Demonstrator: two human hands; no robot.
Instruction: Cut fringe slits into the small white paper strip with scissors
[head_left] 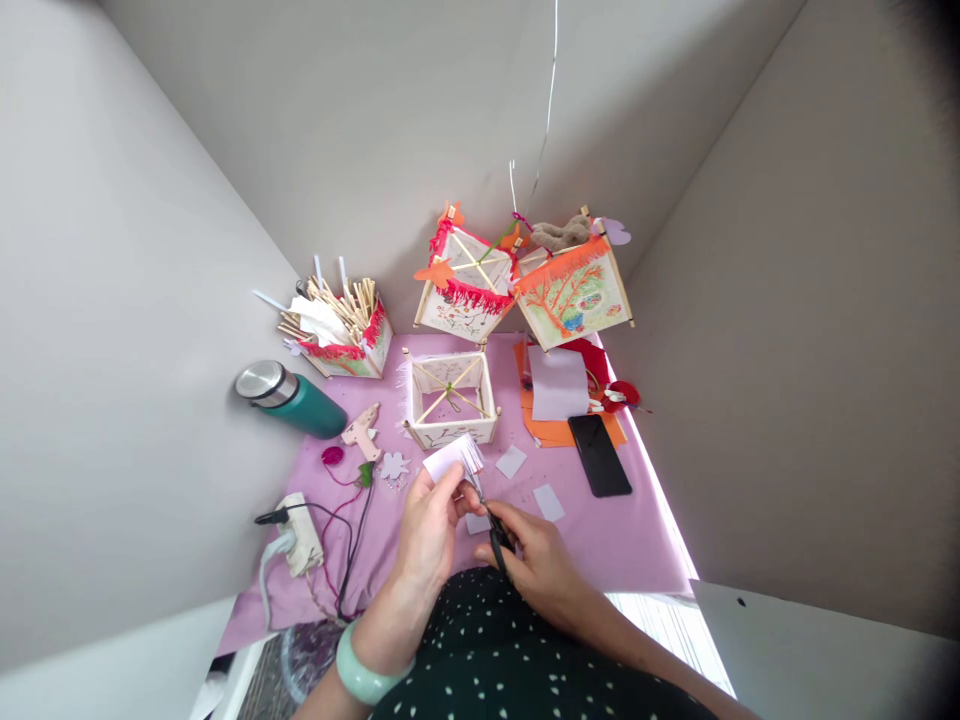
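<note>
Holding a small strip of pale paper (452, 459) in the left hand (429, 530), grip pinched closed on its lower edge, strip raised just above the purple tabletop (630, 540). Working black scissors (496, 535) with the right hand (541, 568), grip closed around the handles, blades pointing up into the strip's right edge. Cutting a fringe: fine parallel slits already showing along that edge.

Judged good practice for this step: keeping the slits even and parallel, stopping each short of the held edge so an uncut band remains; feeding the paper into the blades with the left hand rather than chasing it with the scissors; keeping fingertips well back from the blade line.

Lying near the hands: loose paper scraps (548, 501). Standing just beyond the strip: an unfinished stick-frame lantern (450, 400). Hanging further back: two finished lanterns with red and orange fringes (570, 292). Resting to the right: a black phone (599, 455), well apart from the cutting.
</note>
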